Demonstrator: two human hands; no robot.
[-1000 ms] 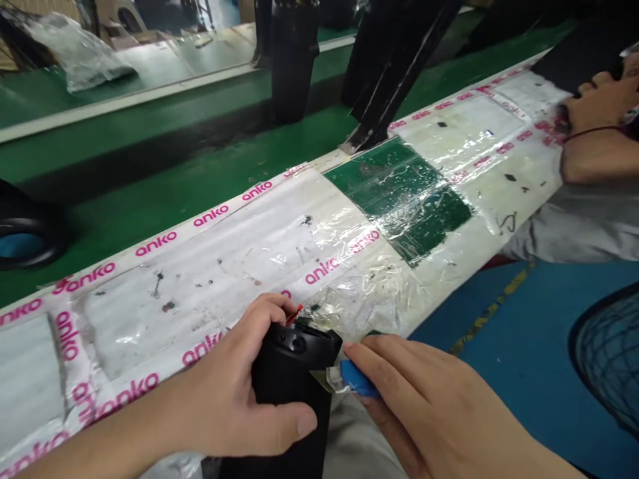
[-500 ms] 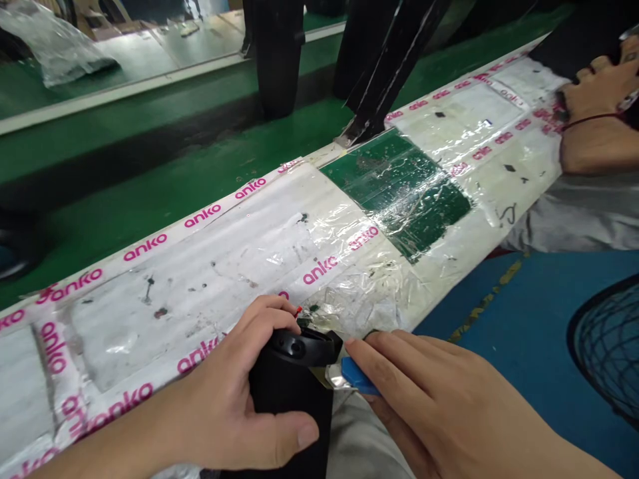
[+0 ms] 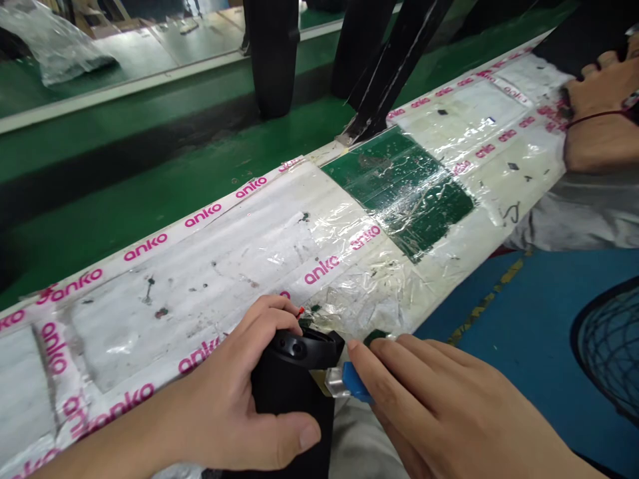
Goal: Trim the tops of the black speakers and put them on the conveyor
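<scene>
Gripped black plastic housing (image 3: 294, 416) in left hand (image 3: 224, 386); pinched blue-handled cutter (image 3: 356, 383) in right hand (image 3: 439, 412);
moved cutter slightly lower beside the housing.

Your matte black casing (image 3: 292, 399) has a tiny red tip (image 3: 301, 311) showing at its edge, and the blue piece (image 3: 356, 382) next to it is really bright. The bench (image 3: 200, 279) wears white tape (image 3: 200, 216) repeating magenta "anko" lettering, plus a dark green patch (image 3: 399, 193) under glossy clear film (image 3: 367, 293). Your floor (image 3: 499, 352) is blue, with a broken yellow stripe (image 3: 484, 309).
</scene>
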